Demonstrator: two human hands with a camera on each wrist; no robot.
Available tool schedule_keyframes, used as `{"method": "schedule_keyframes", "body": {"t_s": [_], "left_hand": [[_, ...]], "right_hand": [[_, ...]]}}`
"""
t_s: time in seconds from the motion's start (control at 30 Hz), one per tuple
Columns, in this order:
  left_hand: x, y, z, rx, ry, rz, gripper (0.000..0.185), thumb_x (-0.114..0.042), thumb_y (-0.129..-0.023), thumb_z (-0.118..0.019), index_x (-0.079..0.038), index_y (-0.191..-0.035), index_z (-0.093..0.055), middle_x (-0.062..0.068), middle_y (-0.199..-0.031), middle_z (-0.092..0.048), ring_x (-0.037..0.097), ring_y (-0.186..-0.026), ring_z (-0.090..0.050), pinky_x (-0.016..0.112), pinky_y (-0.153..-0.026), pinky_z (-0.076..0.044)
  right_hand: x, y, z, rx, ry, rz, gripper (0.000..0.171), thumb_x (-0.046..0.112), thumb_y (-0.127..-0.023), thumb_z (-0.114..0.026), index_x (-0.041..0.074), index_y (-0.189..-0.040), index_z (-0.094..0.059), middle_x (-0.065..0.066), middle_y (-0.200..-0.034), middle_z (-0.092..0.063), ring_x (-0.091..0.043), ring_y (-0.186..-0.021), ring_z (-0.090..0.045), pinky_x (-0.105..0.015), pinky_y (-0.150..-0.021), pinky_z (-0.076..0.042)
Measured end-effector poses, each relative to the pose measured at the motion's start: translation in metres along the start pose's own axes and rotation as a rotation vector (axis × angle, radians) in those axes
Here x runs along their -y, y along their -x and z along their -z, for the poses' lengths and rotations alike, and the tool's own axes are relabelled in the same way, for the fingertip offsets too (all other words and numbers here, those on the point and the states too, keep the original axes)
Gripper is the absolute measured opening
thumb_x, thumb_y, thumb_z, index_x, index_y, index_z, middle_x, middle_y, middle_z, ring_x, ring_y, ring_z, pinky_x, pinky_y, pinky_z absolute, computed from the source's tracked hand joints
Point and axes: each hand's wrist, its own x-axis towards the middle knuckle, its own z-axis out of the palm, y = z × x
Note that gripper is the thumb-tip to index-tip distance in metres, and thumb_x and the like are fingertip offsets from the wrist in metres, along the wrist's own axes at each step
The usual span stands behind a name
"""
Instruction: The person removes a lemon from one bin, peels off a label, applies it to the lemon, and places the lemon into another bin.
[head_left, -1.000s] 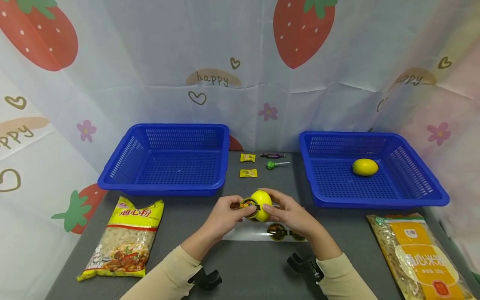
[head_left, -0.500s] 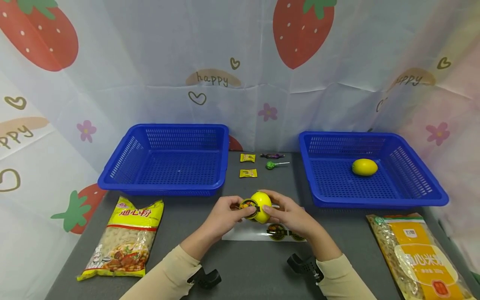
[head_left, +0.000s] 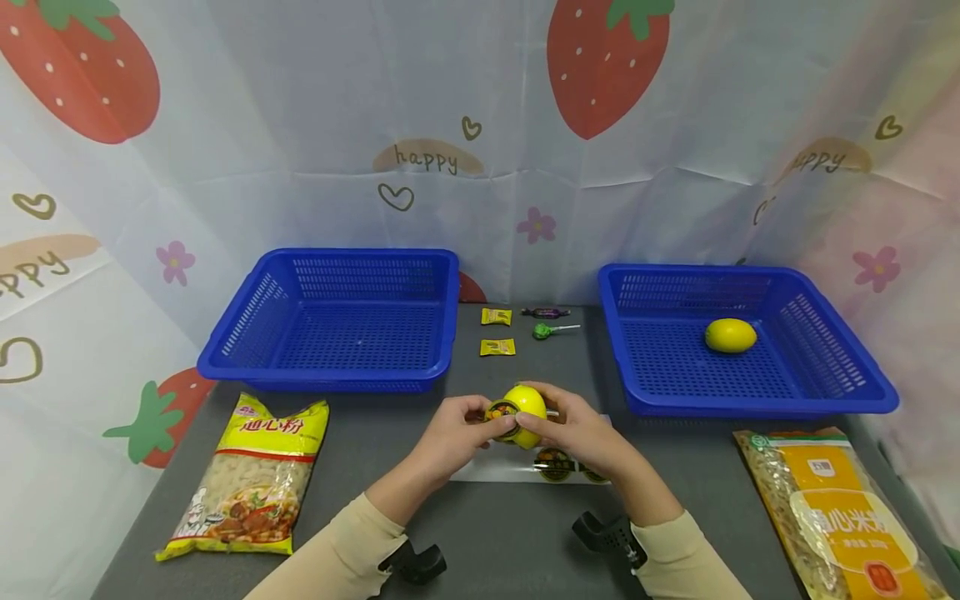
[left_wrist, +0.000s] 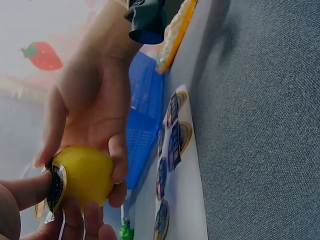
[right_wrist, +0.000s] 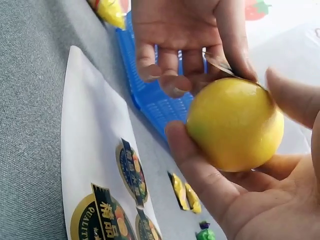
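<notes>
Over the table's middle, my right hand [head_left: 581, 427] holds a yellow lemon [head_left: 532, 401], fingers around its far side. My left hand [head_left: 459, 429] pinches a round black-and-gold fruit sticker [head_left: 500, 410] between thumb and fingers, against the lemon's left side. The right thumb reaches the edge of this sticker in the head view. In the left wrist view the sticker [left_wrist: 58, 186] stands partly off the peel, its outer edge bent. Beneath the hands lies a white sticker sheet [head_left: 487, 472], with several more round labels [right_wrist: 132, 175] on it.
A blue basket [head_left: 330, 375] stands at the back left; another blue basket [head_left: 757, 402] at the right holds a lemon [head_left: 731, 335]. Between them lie yellow candies [head_left: 497, 347], a purple-wrapped candy [head_left: 546, 313] and a green lollipop [head_left: 543, 331]. Food bags [head_left: 251, 475] [head_left: 847, 508] flank the sides.
My right thumb has slid left across the lemon to the sticker's edge. The sticker and my left hand have shifted slightly right. The baskets and bags stay put.
</notes>
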Motion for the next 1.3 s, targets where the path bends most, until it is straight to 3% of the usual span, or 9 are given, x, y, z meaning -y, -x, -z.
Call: {"method": "schedule_keyframes", "body": {"t_s": [0.23, 0.43, 0.57, 0.7, 0.9, 1.13, 1.3], "left_hand": [[-0.001, 0.000, -0.001, -0.003, 0.007, -0.021, 0.024, -0.025, -0.095, -0.072, -0.001, -0.096, -0.070, 0.004, -0.088, -0.069, 0.033, -0.087, -0.065, 0.050, -0.081, -0.057], [-0.001, -0.001, -0.001, -0.031, -0.026, -0.020, 0.027, -0.030, -0.092, -0.076, -0.003, -0.089, -0.070, 0.003, -0.084, -0.068, 0.029, -0.081, -0.062, 0.038, -0.071, -0.054], [-0.003, 0.000, -0.002, -0.081, -0.062, -0.024, 0.029, -0.035, -0.089, -0.079, -0.007, -0.092, -0.073, 0.003, -0.091, -0.071, 0.019, -0.083, -0.062, 0.030, -0.068, -0.050], [-0.004, -0.001, -0.003, -0.119, -0.057, -0.028, 0.030, -0.036, -0.087, -0.081, -0.007, -0.092, -0.074, 0.004, -0.094, -0.073, 0.015, -0.084, -0.063, 0.029, -0.069, -0.049], [-0.004, -0.001, -0.003, -0.176, -0.108, -0.067, 0.030, -0.037, -0.084, -0.083, -0.009, -0.084, -0.072, 0.001, -0.085, -0.074, 0.012, -0.077, -0.064, 0.029, -0.067, -0.051], [-0.003, 0.002, -0.002, -0.196, -0.127, -0.077, 0.027, -0.035, -0.083, -0.084, -0.011, -0.085, -0.074, 0.000, -0.085, -0.075, 0.011, -0.078, -0.067, 0.029, -0.069, -0.054], [-0.003, 0.003, 0.001, -0.197, -0.113, -0.061, 0.026, -0.034, -0.083, -0.085, -0.010, -0.086, -0.075, 0.001, -0.085, -0.074, 0.012, -0.078, -0.067, 0.028, -0.068, -0.054]], "right_hand": [[0.005, -0.001, -0.003, -0.104, -0.047, -0.047, 0.064, 0.031, -0.096, -0.072, 0.003, -0.145, -0.043, -0.024, -0.141, -0.054, -0.027, -0.108, -0.066, -0.042, -0.085, -0.060], [0.003, 0.002, -0.002, -0.155, -0.023, 0.047, 0.052, 0.025, -0.095, -0.072, 0.007, -0.141, -0.055, -0.019, -0.136, -0.059, -0.029, -0.111, -0.066, -0.044, -0.081, -0.061], [0.000, 0.003, -0.001, -0.215, 0.087, 0.119, 0.046, 0.029, -0.096, -0.072, 0.010, -0.136, -0.062, -0.012, -0.131, -0.065, -0.031, -0.118, -0.064, -0.047, -0.092, -0.057], [-0.002, 0.003, -0.001, -0.264, 0.145, 0.149, 0.044, 0.032, -0.095, -0.072, 0.012, -0.134, -0.065, -0.009, -0.126, -0.070, -0.031, -0.120, -0.063, -0.051, -0.100, -0.052], [-0.003, 0.005, -0.003, -0.228, 0.044, 0.151, 0.045, 0.027, -0.098, -0.068, 0.007, -0.138, -0.061, -0.015, -0.131, -0.067, -0.032, -0.116, -0.065, -0.044, -0.086, -0.060], [-0.008, 0.006, -0.005, -0.172, -0.084, 0.166, 0.047, 0.021, -0.101, -0.064, 0.000, -0.142, -0.055, -0.023, -0.132, -0.063, -0.020, -0.109, -0.068, -0.029, -0.085, -0.059], [-0.008, 0.006, -0.008, -0.132, -0.170, 0.147, 0.051, 0.022, -0.101, -0.063, -0.002, -0.145, -0.051, -0.026, -0.137, -0.059, -0.026, -0.115, -0.067, -0.037, -0.089, -0.059]]}}
